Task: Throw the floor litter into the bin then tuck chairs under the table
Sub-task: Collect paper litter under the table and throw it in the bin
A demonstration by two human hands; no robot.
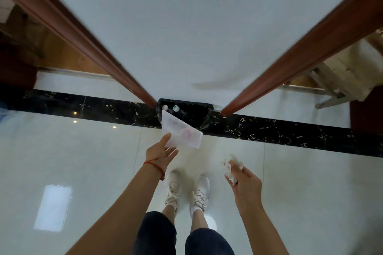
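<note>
A black bin (pixel 199 109) lined with a dark bag stands against the white wall, with bottle caps showing inside. My left hand (pixel 161 154) reaches toward it, its fingers spread; a flat white plastic wrapper (pixel 180 131) lies at the fingertips, hanging over the bin's near rim. Whether the fingers still pinch it I cannot tell. My right hand (pixel 245 184) is lower and to the right, closed around crumpled white tissue (pixel 232 166).
Brown wooden door frames (pixel 87 33) (pixel 300 47) flank the wall on both sides. A black marble strip (pixel 290 130) runs across the glossy white floor. A pale wooden stool (pixel 339 76) stands through the right doorway. My feet in white shoes (pixel 187 190) stand close before the bin.
</note>
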